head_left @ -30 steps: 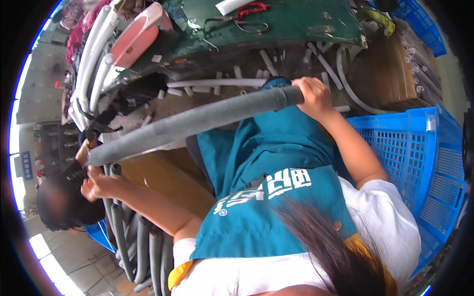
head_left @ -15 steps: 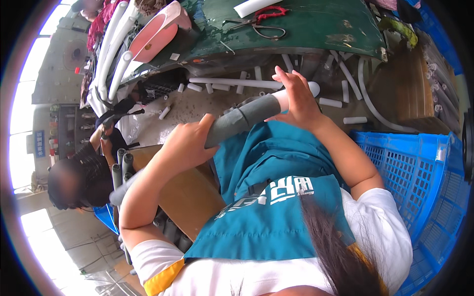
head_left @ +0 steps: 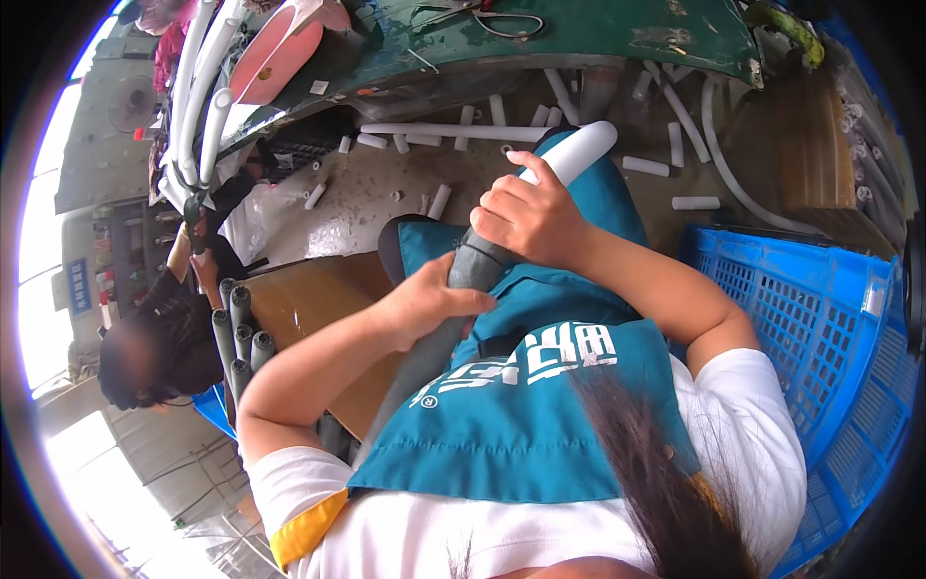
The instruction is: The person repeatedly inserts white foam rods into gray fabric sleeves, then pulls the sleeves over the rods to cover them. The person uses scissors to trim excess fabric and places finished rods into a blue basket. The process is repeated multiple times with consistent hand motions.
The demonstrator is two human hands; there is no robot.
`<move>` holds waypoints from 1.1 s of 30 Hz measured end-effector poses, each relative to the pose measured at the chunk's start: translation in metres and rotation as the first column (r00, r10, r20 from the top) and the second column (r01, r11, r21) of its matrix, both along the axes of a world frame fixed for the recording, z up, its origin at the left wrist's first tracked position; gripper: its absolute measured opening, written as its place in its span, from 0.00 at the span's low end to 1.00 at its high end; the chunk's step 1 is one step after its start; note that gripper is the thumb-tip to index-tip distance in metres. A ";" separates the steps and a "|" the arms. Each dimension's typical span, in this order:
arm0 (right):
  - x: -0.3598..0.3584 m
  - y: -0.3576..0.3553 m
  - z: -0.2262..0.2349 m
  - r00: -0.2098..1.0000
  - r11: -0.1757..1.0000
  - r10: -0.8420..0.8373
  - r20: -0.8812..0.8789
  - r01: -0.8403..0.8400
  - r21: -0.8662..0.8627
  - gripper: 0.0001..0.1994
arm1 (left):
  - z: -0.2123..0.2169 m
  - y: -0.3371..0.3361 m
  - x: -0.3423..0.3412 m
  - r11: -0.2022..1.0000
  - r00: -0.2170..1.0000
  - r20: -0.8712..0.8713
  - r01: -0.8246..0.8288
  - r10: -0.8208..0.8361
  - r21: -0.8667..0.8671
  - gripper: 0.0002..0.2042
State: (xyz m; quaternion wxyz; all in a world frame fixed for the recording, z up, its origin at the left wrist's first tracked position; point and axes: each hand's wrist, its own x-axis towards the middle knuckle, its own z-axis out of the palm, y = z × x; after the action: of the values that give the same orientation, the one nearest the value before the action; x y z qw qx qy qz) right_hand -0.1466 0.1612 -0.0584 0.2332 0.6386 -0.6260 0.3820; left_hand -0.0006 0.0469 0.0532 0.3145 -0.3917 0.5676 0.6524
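A long white foam tube (head_left: 585, 152) lies slantwise across my lap, its rounded far end pointing away to the right. Its nearer part is covered by a grey fabric sleeve (head_left: 424, 355), which runs down beside my apron under my left forearm. My left hand (head_left: 434, 297) is closed round the sleeved part, thumb on top. Just beyond it, my right hand (head_left: 529, 214) wraps the tube near the sleeve's upper edge, the index finger raised along the white foam. The sleeve's edge is hidden under the right hand's fingers.
A green table (head_left: 627, 48) with scissors (head_left: 511, 23) and a pink holder (head_left: 280, 63) stands ahead. White tube pieces (head_left: 646, 166) litter the floor. A blue crate (head_left: 772, 289) is at my right. On the left are upright grey tubes (head_left: 241, 338), a cardboard box (head_left: 318, 299) and another person (head_left: 164, 338).
The tube has swung steeper, its white end pointing farther away. My right hand has gone from spread fingers to a grip on it. My left hand has moved right and nearer me.
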 end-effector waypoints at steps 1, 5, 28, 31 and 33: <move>-0.006 0.000 -0.004 0.999 1.000 -0.006 -0.039 0.006 -0.008 0.03 | -0.004 0.004 0.008 1.000 0.999 -0.033 -0.017 0.017 -0.005 0.21; -0.051 0.013 -0.037 0.997 0.990 -0.070 -0.016 0.071 0.124 0.02 | 0.006 0.001 0.036 0.999 0.998 -0.057 -0.027 0.025 -0.038 0.30; -0.047 0.003 -0.040 0.988 0.979 0.049 0.145 -0.076 0.189 0.07 | -0.032 -0.018 0.054 0.996 0.993 -0.101 0.063 -0.057 0.058 0.33; -0.024 -0.008 -0.020 0.990 0.967 0.132 0.050 -0.140 0.211 0.09 | -0.040 -0.021 0.016 0.971 0.980 -0.145 -0.108 0.140 0.211 0.31; -0.008 -0.015 -0.016 0.978 0.938 0.190 0.085 -0.206 0.279 0.12 | -0.031 -0.025 -0.013 0.950 0.986 -0.017 -0.154 0.165 0.273 0.29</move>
State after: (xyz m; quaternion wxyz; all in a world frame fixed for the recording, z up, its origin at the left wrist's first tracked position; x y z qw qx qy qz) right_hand -0.1550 0.1459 -0.0740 0.0806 0.7142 -0.6137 0.3269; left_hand -0.0141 0.0215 0.0220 0.3001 -0.3766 0.4455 0.7547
